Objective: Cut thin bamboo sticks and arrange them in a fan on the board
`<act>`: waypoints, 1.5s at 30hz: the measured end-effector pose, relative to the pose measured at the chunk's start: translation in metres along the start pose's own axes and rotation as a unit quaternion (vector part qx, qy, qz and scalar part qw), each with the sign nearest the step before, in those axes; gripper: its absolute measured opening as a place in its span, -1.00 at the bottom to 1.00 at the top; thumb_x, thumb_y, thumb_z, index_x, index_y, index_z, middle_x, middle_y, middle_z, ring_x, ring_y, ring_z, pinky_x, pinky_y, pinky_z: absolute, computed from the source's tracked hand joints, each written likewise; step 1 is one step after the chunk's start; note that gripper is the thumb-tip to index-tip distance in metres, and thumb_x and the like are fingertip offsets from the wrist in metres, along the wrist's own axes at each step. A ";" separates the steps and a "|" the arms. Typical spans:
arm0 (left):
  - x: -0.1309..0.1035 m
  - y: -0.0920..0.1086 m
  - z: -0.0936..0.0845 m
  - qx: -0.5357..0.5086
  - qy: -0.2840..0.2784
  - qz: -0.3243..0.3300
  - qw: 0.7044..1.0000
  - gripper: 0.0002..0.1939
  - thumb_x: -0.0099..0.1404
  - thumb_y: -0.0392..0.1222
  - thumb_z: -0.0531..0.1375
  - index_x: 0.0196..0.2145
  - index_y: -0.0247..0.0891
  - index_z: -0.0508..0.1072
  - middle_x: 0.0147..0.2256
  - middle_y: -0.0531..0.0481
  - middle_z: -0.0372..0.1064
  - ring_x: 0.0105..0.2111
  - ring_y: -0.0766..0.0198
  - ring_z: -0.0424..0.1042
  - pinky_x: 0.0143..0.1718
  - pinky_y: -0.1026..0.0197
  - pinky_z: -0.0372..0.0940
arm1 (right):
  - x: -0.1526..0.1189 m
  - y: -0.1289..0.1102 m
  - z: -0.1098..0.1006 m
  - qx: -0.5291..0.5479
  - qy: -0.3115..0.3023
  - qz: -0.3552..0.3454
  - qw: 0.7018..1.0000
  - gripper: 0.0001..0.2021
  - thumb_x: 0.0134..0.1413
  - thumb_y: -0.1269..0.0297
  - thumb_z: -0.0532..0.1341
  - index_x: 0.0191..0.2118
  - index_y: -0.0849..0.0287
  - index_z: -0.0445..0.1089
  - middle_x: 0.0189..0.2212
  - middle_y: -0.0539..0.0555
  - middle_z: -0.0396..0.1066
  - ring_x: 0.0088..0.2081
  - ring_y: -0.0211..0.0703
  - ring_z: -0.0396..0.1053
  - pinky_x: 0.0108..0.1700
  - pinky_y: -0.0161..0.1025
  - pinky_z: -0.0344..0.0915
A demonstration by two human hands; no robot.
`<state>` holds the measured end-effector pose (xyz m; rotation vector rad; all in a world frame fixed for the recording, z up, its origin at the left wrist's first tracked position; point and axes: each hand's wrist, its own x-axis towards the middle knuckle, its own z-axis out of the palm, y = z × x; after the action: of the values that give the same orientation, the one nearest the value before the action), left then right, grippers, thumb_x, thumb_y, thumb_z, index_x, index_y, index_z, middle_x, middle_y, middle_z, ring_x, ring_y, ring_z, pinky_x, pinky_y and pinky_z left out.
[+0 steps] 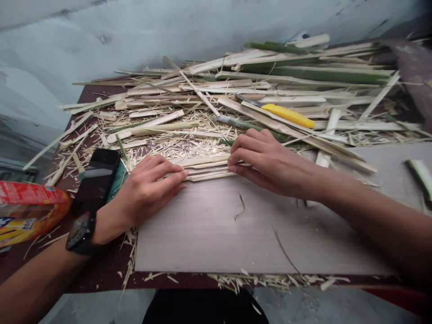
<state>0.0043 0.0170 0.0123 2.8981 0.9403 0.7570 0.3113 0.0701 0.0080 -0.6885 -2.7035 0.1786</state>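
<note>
Several pale split bamboo strips (209, 171) lie side by side along the far edge of a grey board (202, 234). At their left end the fingers of my left hand (150, 186) are closed on them, thumb and fingertips pressed together. My right hand (261, 157) pinches the right end with bent fingers. The strips run crosswise between both hands, roughly level with the board. My fingers cover both ends, so I cannot tell exactly how many strips each hand grips. A dark watch (82, 231) is on my left wrist.
Behind the board lies a heap of bamboo pieces (290, 72) and shavings, with a yellow-handled knife (288, 115) among them. At left are a black phone (96, 177) and an orange bottle with a red label (32, 211). A pale wall (135, 36) stands behind the table.
</note>
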 end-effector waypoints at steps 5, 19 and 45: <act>-0.001 -0.001 0.006 -0.007 -0.024 -0.006 1.000 -0.88 0.45 -0.37 0.15 -0.15 -0.28 0.50 -0.26 -0.07 0.52 -0.28 0.22 0.38 -0.22 0.12 0.35 | 0.002 -0.001 0.003 -0.024 0.012 -0.014 1.000 -0.83 0.39 0.34 0.10 -0.25 0.20 0.40 -0.26 0.13 0.33 -0.22 -0.10 0.18 -0.16 -0.15 0.04; -0.003 0.000 0.006 -0.011 -0.029 -0.015 0.999 -0.87 0.44 -0.41 0.14 -0.18 -0.34 0.49 -0.29 -0.09 0.49 -0.32 0.23 0.34 -0.27 0.17 0.32 | 0.002 -0.004 0.000 -0.060 0.018 -0.058 0.996 -0.83 0.34 0.33 0.19 -0.33 0.21 0.36 -0.28 0.10 0.37 -0.24 -0.15 0.14 -0.20 -0.17 0.03; -0.001 -0.007 0.004 0.010 0.018 -0.024 1.000 -0.86 0.39 -0.38 0.23 -0.11 -0.42 0.52 -0.37 -0.08 0.44 -0.34 0.22 0.35 -0.31 0.15 0.35 | -0.003 0.009 0.001 -0.027 -0.010 -0.025 0.999 -0.75 0.39 0.13 0.14 -0.17 0.19 0.46 -0.23 0.10 0.43 -0.19 -0.11 0.25 -0.16 -0.16 0.10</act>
<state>0.0015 0.0233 0.0078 2.8765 1.0208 0.8049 0.3174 0.0766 0.0040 -0.6357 -2.7498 0.1004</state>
